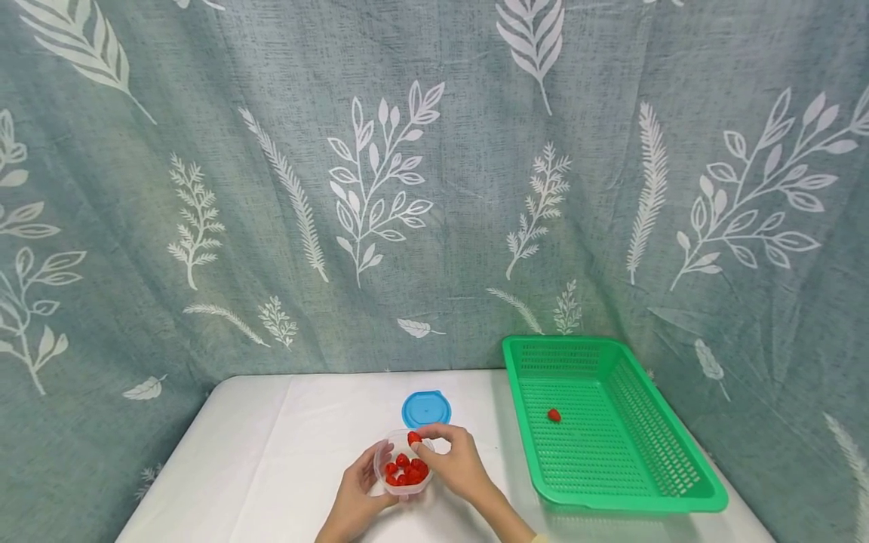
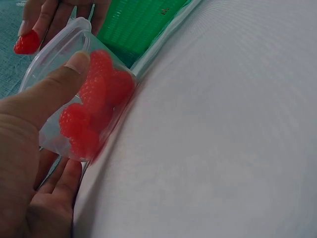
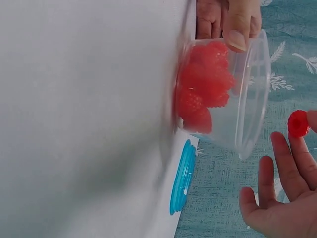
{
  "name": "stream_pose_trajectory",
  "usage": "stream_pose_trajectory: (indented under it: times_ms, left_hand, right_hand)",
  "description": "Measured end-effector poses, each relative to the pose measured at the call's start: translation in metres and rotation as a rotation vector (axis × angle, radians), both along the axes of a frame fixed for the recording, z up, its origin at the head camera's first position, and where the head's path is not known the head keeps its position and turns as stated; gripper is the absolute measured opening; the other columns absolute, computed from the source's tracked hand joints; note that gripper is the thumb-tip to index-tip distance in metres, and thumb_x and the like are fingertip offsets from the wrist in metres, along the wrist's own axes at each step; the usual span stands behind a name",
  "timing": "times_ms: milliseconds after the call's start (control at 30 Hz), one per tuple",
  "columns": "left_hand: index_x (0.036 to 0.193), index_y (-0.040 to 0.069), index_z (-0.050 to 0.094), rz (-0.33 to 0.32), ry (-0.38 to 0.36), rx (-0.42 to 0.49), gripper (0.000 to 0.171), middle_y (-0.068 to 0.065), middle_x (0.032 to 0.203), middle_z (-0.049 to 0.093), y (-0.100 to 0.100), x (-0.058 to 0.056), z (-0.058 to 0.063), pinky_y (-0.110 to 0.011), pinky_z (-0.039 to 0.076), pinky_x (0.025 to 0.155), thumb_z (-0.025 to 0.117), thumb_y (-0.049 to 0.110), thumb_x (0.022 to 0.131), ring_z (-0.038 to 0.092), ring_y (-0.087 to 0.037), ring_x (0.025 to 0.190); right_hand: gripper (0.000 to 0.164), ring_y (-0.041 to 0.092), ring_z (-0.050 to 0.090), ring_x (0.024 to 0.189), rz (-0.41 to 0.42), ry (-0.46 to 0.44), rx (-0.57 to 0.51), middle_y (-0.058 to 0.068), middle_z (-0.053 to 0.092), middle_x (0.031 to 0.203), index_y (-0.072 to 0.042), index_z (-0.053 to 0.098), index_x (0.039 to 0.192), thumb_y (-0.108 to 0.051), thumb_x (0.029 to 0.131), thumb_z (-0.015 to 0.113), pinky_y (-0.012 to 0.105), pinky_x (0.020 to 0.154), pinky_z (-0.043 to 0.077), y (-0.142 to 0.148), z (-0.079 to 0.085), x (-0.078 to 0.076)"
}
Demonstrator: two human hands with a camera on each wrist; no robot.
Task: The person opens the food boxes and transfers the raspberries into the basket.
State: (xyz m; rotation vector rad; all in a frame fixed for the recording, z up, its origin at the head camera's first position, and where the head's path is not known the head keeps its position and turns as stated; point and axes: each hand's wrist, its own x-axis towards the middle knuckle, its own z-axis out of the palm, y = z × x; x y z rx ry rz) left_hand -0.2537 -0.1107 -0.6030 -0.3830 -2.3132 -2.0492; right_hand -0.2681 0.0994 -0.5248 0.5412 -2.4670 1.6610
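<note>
My left hand (image 1: 358, 492) grips a clear plastic tub (image 3: 225, 131) by its sides, thumb on one side and fingers on the other. Several red raspberries (image 2: 101, 89) lie heaped at the bottom of the tub. Over the tub's rim, my right hand (image 1: 456, 461) pinches a single raspberry (image 3: 298, 123) between thumb and fingertip. In the right wrist view its other fingers spread loosely, and the held raspberry shows a hollow end. The tub stands on the white table, its opening facing up.
A round blue lid (image 1: 426, 409) lies on the white table (image 1: 305, 430) just behind the tub. To the right stands a green perforated basket (image 1: 611, 452) with one raspberry (image 1: 554, 415) inside. A patterned grey-green curtain (image 1: 448, 226) hangs behind the table.
</note>
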Motion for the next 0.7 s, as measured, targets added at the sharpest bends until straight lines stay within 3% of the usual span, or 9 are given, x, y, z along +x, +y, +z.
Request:
stream_pose_trajectory:
  times_ms: [200,300,467,700]
  left_hand:
    - [0.150,0.004,0.045,0.006,-0.011,-0.010,0.089,-0.018,0.149,0.054,0.000,0.000,0.002,-0.041,0.040,0.118,0.091,0.014,0.075,0.046,-0.038,0.143]
    - [0.150,0.004,0.044,0.008,-0.009,-0.013,0.090,-0.018,0.149,0.054,-0.001,-0.002,0.003,-0.040,0.040,0.118,0.091,0.014,0.074,0.045,-0.038,0.143]
    - [0.151,0.003,0.044,0.007,-0.022,-0.014,0.091,-0.019,0.149,0.054,0.000,-0.003,0.002,-0.040,0.039,0.118,0.091,0.014,0.074,0.044,-0.039,0.144]
    - [0.151,0.004,0.043,0.002,-0.043,-0.027,0.091,-0.017,0.149,0.054,-0.001,-0.005,-0.001,-0.039,0.040,0.117,0.091,0.018,0.075,0.046,-0.038,0.143]
  right_hand:
    - [0.020,0.022,0.069,0.104,0.029,-0.014,-0.021,-0.001,0.077,0.102,-0.011,0.077,0.108,-0.024,0.093,0.074,0.065,0.100,0.051,0.006,0.005,0.003]
    - [0.019,0.017,0.071,0.100,0.055,-0.005,-0.016,0.000,0.078,0.102,-0.010,0.077,0.108,-0.020,0.092,0.075,0.054,0.100,0.057,0.009,0.013,0.005]
    - [0.021,0.013,0.068,0.095,0.114,0.007,-0.052,0.006,0.076,0.104,-0.006,0.075,0.110,-0.015,0.091,0.077,0.031,0.094,0.061,0.016,0.035,0.012]
    - [0.022,0.014,0.066,0.098,0.188,0.062,-0.077,0.007,0.076,0.102,-0.008,0.075,0.109,-0.013,0.088,0.080,0.030,0.096,0.060,0.030,0.069,0.022]
